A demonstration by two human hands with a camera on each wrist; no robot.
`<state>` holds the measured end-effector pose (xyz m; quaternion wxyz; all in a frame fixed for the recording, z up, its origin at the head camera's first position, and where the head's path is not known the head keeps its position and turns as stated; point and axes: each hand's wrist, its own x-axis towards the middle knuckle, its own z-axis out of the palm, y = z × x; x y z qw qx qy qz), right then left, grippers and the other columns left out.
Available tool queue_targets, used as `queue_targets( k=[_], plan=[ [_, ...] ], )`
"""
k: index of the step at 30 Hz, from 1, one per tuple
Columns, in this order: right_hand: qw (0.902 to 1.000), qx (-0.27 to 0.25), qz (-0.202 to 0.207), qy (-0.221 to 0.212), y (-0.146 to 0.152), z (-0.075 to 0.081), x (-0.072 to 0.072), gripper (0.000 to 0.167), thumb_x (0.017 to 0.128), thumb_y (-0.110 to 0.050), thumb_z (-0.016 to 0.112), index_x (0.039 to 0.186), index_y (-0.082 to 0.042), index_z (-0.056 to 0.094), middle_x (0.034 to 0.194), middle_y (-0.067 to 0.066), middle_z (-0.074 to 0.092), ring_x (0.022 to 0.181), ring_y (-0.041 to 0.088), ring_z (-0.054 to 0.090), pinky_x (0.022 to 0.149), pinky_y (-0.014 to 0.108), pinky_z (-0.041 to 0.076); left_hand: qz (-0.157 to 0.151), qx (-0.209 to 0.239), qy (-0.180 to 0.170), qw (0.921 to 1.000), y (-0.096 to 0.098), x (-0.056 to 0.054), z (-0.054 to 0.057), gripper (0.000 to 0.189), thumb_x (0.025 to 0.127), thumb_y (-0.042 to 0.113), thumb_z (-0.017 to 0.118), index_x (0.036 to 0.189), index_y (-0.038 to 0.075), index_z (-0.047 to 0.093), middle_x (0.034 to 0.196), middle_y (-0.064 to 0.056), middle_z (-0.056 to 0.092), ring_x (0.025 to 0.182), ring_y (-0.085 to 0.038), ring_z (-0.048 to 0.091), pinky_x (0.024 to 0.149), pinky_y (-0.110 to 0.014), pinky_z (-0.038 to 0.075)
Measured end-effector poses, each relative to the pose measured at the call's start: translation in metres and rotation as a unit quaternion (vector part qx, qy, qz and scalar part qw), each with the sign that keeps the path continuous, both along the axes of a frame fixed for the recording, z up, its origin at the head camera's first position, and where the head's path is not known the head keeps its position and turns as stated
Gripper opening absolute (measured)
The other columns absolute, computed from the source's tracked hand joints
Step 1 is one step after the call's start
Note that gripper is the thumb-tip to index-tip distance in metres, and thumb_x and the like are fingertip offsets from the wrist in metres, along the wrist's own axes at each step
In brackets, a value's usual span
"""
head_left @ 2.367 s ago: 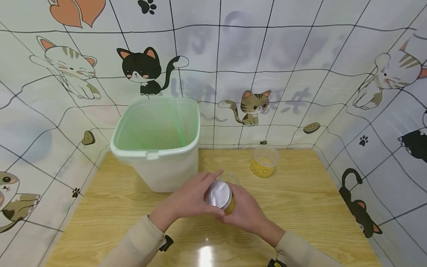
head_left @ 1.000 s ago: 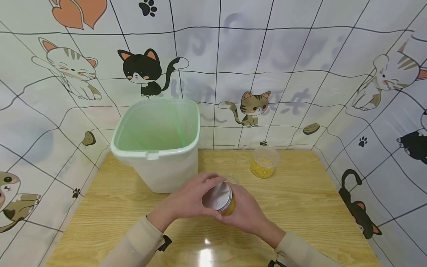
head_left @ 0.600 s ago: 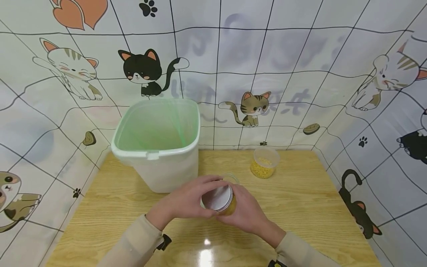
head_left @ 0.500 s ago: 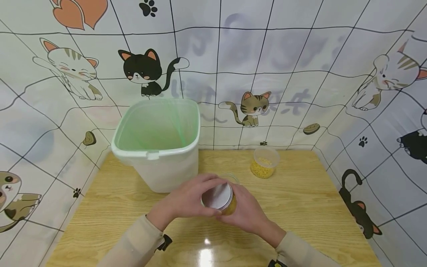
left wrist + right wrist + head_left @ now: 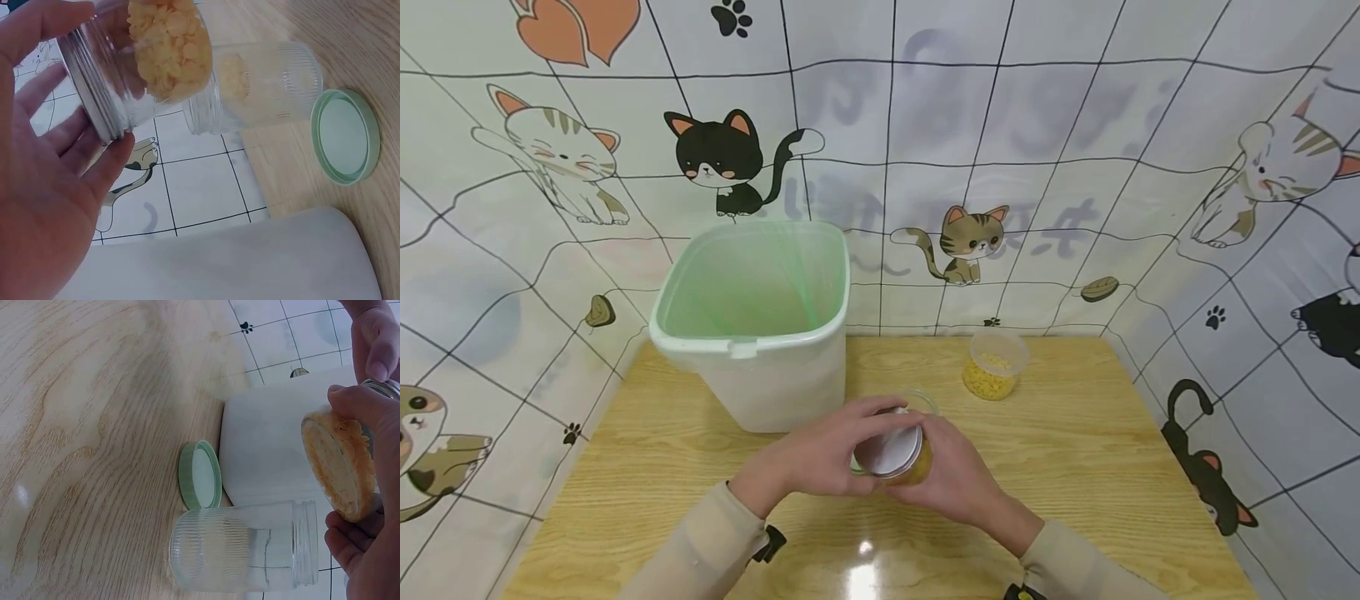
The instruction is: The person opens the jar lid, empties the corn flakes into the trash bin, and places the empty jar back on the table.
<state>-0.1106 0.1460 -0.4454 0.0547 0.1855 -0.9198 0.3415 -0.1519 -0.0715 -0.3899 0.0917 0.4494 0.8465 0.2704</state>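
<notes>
Over the table, both hands hold a clear jar point(image 5: 169, 53) with pale yellow flakes inside and a silver screw lid point(image 5: 891, 450) on top. My left hand point(image 5: 823, 450) grips that lid, thumb and fingers spread around its rim. Lower down, my right hand point(image 5: 958, 479) wraps the jar's body, its thumb and fingers on opposite sides in the right wrist view. Behind the held jar stands an uncovered ribbed glass jar point(image 5: 244, 550), mostly hidden by the hands in the head view. A light green lid point(image 5: 369, 134) lies on the table beside it.
A large white bin point(image 5: 775, 379) with a green liner point(image 5: 752, 287) stands at the back left, close to the left hand. At the back right is a small clear tub point(image 5: 988, 382) of yellow bits. Cat-printed sheeting point(image 5: 865, 108) encloses the wooden table point(image 5: 1075, 450).
The left hand's fingers have shifted back and forth around the silver lid, its forefinger now reaching further across the top. The right hand and jar stay nearly in place.
</notes>
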Motion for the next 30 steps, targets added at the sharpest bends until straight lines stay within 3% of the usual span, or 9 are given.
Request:
queue_targets(
  k=[6,10,13,17,20,24,30],
  plan=[
    [0.9999,0.003,-0.008,0.006,-0.0013,-0.0007,-0.0003,0.089,0.066,-0.047,0.084,0.142,-0.023,0.045,0.122,-0.011,0.059,0.108,0.007,0.056,0.086,0.033,0.053,0.056,0.003,0.021,0.9982,0.0019,0.0006,-0.0007,0.076,0.074,0.051,0.078,0.142,0.040,0.045,0.134,0.008,0.047,0.119,-0.009,0.048,0.095,-0.030,0.050],
    [0.9999,0.004,-0.010,-0.004,-0.0012,-0.0018,-0.0001,0.090,0.067,-0.047,0.082,0.144,-0.024,0.043,0.124,-0.012,0.058,0.110,0.007,0.055,0.087,0.034,0.053,0.072,0.006,0.038,0.9967,0.0033,0.0003,-0.0024,0.080,0.069,0.064,0.076,0.140,0.040,0.046,0.127,0.012,0.048,0.114,-0.008,0.050,0.094,-0.029,0.051],
    [0.9999,0.005,-0.010,-0.005,-0.0009,-0.0020,0.0002,0.089,0.066,-0.048,0.084,0.141,-0.022,0.046,0.125,-0.011,0.058,0.113,0.008,0.055,0.089,0.036,0.053,0.048,0.019,0.016,0.9986,0.0022,0.0002,-0.0030,0.084,0.072,0.059,0.077,0.144,0.041,0.038,0.147,0.009,0.039,0.132,-0.013,0.043,0.103,-0.037,0.048],
    [0.9999,0.008,-0.010,-0.001,-0.0003,-0.0015,0.0010,0.088,0.062,-0.045,0.087,0.137,-0.019,0.050,0.121,-0.009,0.060,0.111,0.009,0.056,0.088,0.036,0.053,-0.008,0.041,-0.045,0.9981,-0.0003,0.0000,-0.0016,0.089,0.076,0.030,0.077,0.151,0.040,0.029,0.164,0.006,0.014,0.151,-0.020,0.018,0.115,-0.050,0.035],
    [0.9999,0.012,-0.011,-0.005,0.0002,-0.0010,0.0021,0.090,0.060,-0.043,0.088,0.138,-0.017,0.049,0.121,-0.008,0.061,0.110,0.009,0.057,0.087,0.036,0.054,-0.025,0.042,-0.061,0.9969,-0.0009,-0.0006,-0.0012,0.091,0.073,0.016,0.074,0.151,0.034,0.033,0.163,0.003,0.021,0.150,-0.018,0.021,0.116,-0.047,0.034],
    [0.9998,0.006,-0.009,-0.017,0.0001,-0.0024,0.0021,0.093,0.061,-0.045,0.087,0.141,-0.020,0.047,0.124,-0.008,0.060,0.112,0.009,0.056,0.090,0.037,0.053,-0.003,0.031,-0.055,0.9980,-0.0005,-0.0010,-0.0033,0.084,0.074,0.017,0.076,0.148,0.032,0.040,0.153,0.004,0.036,0.139,-0.014,0.037,0.108,-0.035,0.044],
    [0.9999,0.007,-0.007,-0.009,-0.0006,-0.0052,0.0011,0.091,0.062,-0.047,0.086,0.140,-0.022,0.047,0.123,-0.011,0.059,0.111,0.007,0.055,0.088,0.034,0.053,0.053,0.019,-0.015,0.9983,0.0017,-0.0002,-0.0047,0.078,0.073,0.039,0.078,0.143,0.035,0.044,0.136,0.009,0.044,0.118,-0.008,0.047,0.093,-0.028,0.051]
  ],
)
